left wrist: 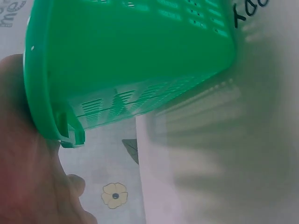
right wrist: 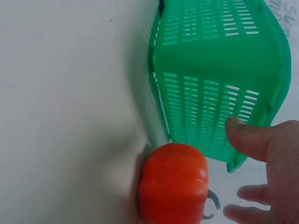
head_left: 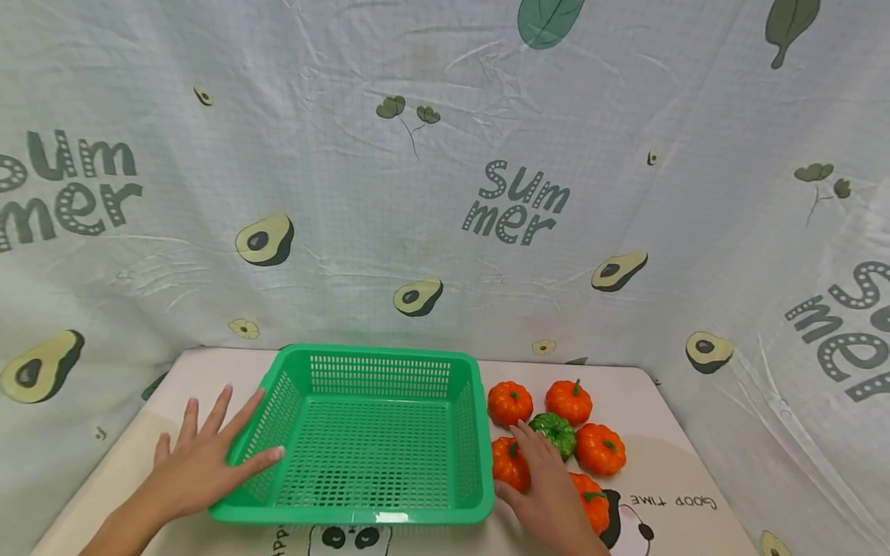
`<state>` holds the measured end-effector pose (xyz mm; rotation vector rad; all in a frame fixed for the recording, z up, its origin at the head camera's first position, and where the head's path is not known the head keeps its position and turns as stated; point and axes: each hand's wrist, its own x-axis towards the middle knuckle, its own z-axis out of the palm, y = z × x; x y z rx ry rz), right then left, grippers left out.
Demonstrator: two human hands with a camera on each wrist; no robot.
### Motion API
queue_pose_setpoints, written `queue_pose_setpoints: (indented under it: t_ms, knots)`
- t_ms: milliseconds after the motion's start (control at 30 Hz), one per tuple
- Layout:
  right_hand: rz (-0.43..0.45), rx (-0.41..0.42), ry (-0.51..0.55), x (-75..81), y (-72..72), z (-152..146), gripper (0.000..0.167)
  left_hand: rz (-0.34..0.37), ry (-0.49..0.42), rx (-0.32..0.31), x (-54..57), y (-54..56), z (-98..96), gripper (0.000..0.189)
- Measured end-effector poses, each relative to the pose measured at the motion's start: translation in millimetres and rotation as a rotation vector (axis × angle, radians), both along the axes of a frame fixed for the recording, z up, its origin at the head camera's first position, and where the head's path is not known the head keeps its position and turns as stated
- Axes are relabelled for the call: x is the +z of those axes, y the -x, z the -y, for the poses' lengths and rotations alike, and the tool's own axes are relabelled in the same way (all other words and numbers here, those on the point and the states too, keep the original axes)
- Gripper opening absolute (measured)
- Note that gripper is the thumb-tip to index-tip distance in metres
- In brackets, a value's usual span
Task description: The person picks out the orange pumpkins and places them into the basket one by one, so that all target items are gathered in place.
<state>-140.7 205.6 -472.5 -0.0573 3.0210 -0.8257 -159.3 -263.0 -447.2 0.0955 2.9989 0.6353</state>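
Observation:
A green plastic basket with slotted walls stands on the table, nothing inside it. Over its left rim lies my left hand, fingers spread and straight; the left wrist view shows that hand against the rim. To the right of the basket, my right hand hovers over an orange mini pumpkin, thumb and fingers apart. In the right wrist view the thumb overlaps the basket wall, and the pumpkin sits beside the basket below the fingers. A green mini pumpkin lies just beyond this hand.
Several more orange pumpkins cluster to the right of the basket, one partly behind my right forearm. A printed cloth hangs behind and on both sides of the table. The pale tabletop has cartoon prints and lettering.

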Motion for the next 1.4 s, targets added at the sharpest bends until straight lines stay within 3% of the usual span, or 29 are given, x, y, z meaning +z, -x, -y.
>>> queue_pose_setpoints:
  t_ms: [200, 333, 433, 600, 800, 1033, 1167, 1400]
  knots:
    - [0.058, -0.088, 0.122, -3.1, 2.4, 3, 0.088, 0.051, -0.105, -0.023, 0.4, 3.7, 5.0, 0.097]
    - [0.076, -0.133, 0.168, -5.6, 6.2, 3, 0.089, 0.097, -0.288, -0.056, -2.2, 6.5, 8.7, 0.095]
    - [0.074, -0.166, 0.196, -7.7, 8.0, 3, 0.089, 0.203, -0.415, -0.048, 0.1, 10.0, 12.9, 0.094]
    - [0.049, -0.187, 0.232, -9.6, 10.1, 8, 0.086, 0.368, -0.530, 0.032, 3.4, 15.0, 20.0, 0.093]
    - [0.042, -0.193, 0.236, -7.6, 11.2, 14, 0.083, 0.400, -0.745, 0.015, -6.0, 15.6, 25.3, 0.087]
    - [0.047, -0.228, 0.254, -11.9, 13.0, 17, 0.089, 0.453, -0.910, 0.047, -19.7, 17.6, 30.6, 0.082]
    - [0.043, -0.242, 0.273, -16.0, 13.9, 18, 0.092, 0.466, -0.931, 0.072, -27.1, 18.5, 31.3, 0.080]
    - [0.042, -0.270, 0.318, -20.7, 15.2, 16, 0.089, 0.480, -0.977, 0.048, -35.4, 18.3, 28.5, 0.074]
